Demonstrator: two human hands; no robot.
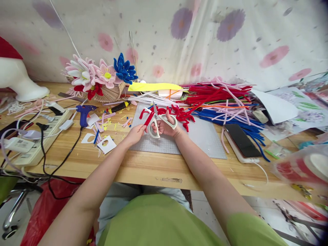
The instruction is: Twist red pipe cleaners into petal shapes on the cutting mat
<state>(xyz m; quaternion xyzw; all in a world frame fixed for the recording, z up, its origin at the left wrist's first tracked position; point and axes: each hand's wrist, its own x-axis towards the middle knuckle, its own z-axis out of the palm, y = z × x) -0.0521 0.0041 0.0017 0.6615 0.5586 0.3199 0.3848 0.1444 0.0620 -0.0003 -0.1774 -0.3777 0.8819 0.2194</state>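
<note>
Above the grey cutting mat (pixel 205 140), my left hand (pixel 137 134) is closed on red pipe cleaners (pixel 149 118), which stick up from its fingertips. My right hand (pixel 165 127) has its fingers in the handles of white-handled scissors (pixel 155 127). The scissors' blades point up and away, close beside the held red strips, and the handles are spread apart. Whether the blades touch the strips I cannot tell. Several bent red pipe cleaner pieces (pixel 182 113) lie on the mat just past my right hand.
Bundles of red (pixel 210 94) and blue pipe cleaners (pixel 217 116) lie at the back right. A phone (pixel 241 139) on a white block sits right. Left are a glue gun (pixel 84 113), a power strip (pixel 38 140), cables and paper scraps. Fuzzy flowers (pixel 105 73) stand behind.
</note>
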